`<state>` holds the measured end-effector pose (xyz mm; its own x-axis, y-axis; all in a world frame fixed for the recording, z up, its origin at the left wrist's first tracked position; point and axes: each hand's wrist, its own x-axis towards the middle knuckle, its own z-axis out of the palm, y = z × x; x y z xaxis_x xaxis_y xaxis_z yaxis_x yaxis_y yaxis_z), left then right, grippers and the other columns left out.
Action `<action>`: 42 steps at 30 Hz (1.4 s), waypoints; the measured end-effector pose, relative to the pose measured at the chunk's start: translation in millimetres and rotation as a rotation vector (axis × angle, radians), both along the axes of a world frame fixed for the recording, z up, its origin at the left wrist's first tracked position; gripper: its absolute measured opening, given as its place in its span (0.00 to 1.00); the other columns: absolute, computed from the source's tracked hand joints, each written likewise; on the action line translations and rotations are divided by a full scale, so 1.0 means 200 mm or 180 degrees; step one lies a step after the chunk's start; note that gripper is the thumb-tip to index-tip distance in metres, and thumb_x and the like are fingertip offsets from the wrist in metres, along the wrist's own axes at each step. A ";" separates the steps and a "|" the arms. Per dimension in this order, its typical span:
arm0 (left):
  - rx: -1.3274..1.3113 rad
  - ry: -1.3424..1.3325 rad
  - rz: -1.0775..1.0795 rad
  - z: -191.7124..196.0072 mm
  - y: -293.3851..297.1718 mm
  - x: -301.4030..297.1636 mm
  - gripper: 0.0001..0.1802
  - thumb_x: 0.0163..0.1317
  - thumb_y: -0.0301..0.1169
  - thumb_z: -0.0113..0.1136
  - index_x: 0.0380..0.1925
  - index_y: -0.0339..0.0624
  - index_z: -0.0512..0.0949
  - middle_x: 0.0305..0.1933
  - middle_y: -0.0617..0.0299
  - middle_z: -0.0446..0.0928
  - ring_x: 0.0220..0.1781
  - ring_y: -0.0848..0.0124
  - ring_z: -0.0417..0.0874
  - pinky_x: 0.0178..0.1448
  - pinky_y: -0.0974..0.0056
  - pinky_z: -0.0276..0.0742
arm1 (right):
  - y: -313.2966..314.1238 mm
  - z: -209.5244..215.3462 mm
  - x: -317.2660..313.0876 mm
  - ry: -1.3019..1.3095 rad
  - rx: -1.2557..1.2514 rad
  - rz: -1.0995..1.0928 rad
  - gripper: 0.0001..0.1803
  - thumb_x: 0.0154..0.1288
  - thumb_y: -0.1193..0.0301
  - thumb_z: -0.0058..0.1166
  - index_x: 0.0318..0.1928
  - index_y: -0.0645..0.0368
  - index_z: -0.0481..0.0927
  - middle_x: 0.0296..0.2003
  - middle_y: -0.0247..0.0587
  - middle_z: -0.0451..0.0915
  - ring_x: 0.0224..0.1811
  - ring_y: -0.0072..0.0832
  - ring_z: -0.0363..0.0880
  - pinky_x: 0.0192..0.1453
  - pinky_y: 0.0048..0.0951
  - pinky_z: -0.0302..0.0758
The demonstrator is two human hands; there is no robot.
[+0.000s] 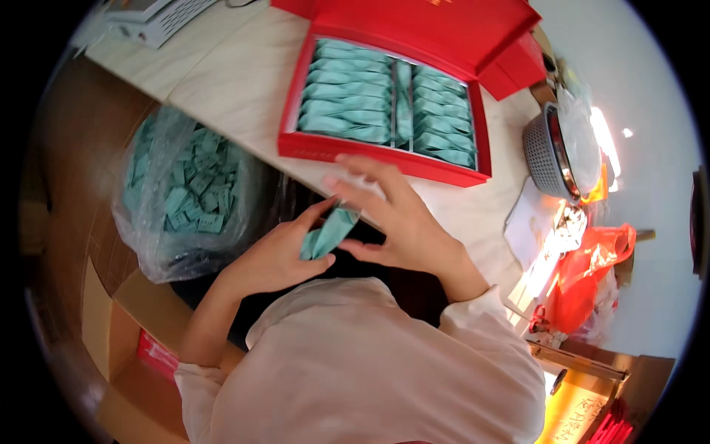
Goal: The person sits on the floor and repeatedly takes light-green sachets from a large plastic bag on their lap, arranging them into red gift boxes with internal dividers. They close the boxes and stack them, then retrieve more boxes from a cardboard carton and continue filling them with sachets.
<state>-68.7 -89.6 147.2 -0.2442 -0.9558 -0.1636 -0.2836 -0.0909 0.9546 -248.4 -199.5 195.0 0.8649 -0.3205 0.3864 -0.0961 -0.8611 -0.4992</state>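
Observation:
My left hand (pixel 274 255) is closed around a few pale green sachets (pixel 330 234) bunched together, held in front of my body at the table edge. Close on their right is my right hand (pixel 403 218), its fingers spread and slightly blurred; whether its thumb touches the sachets, I cannot tell. Just beyond both hands an open red gift box (pixel 384 164) rests on the table. Rows of the same green sachets (pixel 347 95) fill its left and right sections, with a narrow strip of green between the dividers.
Left of the table hangs a clear plastic bag (pixel 148 240) full of loose green sachets (pixel 200 181). Below it stands an open cardboard box (pixel 111 325). On the right are a grey perforated basket (pixel 543 152), an orange-red plastic bag (pixel 584 277) and red-handled scissors (pixel 540 320). A white appliance (pixel 159 22) sits far left.

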 end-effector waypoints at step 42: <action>-0.2158 -0.2301 -0.1024 0.12 -1.20 -0.36 0.23 0.62 0.35 0.56 0.58 0.48 0.72 0.65 0.62 0.69 0.70 0.64 0.63 0.74 0.52 0.52 | -0.74 -0.05 -0.67 0.1572 -0.0278 -0.1361 0.20 0.51 0.75 0.63 0.48 0.56 0.76 0.44 0.38 0.73 0.44 0.34 0.76 0.43 0.34 0.77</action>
<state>-141.3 -329.6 171.5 -0.5614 -0.8089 0.1748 -0.7239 0.5823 0.3699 -381.4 -347.2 185.7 0.7506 -0.6606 0.0169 -0.6385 -0.7316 -0.2389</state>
